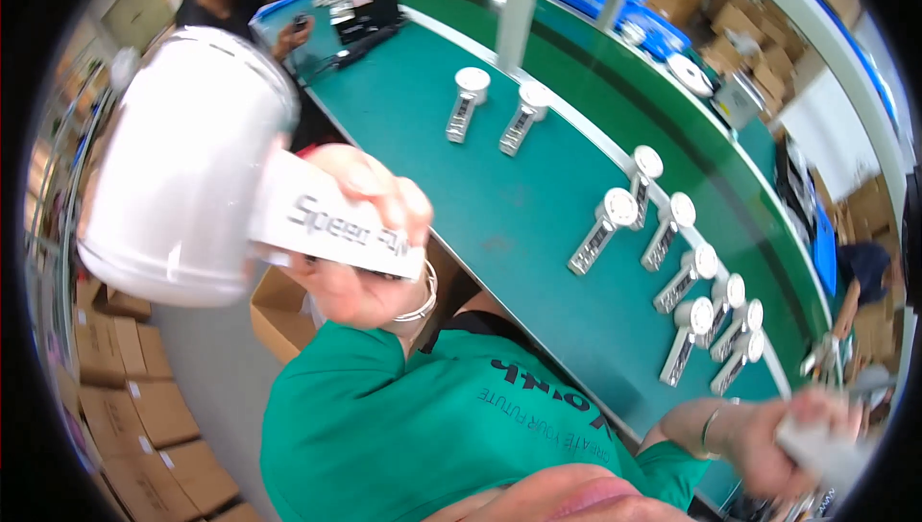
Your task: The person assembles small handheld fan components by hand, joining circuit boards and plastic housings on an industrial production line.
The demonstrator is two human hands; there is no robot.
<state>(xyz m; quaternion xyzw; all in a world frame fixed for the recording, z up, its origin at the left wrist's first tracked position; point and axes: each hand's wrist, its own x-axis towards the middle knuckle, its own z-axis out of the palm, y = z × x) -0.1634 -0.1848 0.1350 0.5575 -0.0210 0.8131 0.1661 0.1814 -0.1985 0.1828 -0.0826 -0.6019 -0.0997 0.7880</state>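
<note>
A white handheld appliance (187,171) with a wide, drum-shaped head is raised close at the left. My left hand (348,293) is closed round its flat handle, which carries dark printing. At the lower right, my right hand (773,450) grips a pale, whitish piece (816,445); motion blur hides what kind it is. Several similar white appliances (603,231) with round heads and long handles lie on the green worktable, most of them grouped at the right. Two more (463,104) rest farther back.
Beside the worktable (413,109) runs a green conveyor belt (663,104) with upright posts. Another person (226,3) works at the far left by a black box (365,11). Cardboard boxes (125,416) are stacked at the left, and an open carton (279,315) stands below my left hand.
</note>
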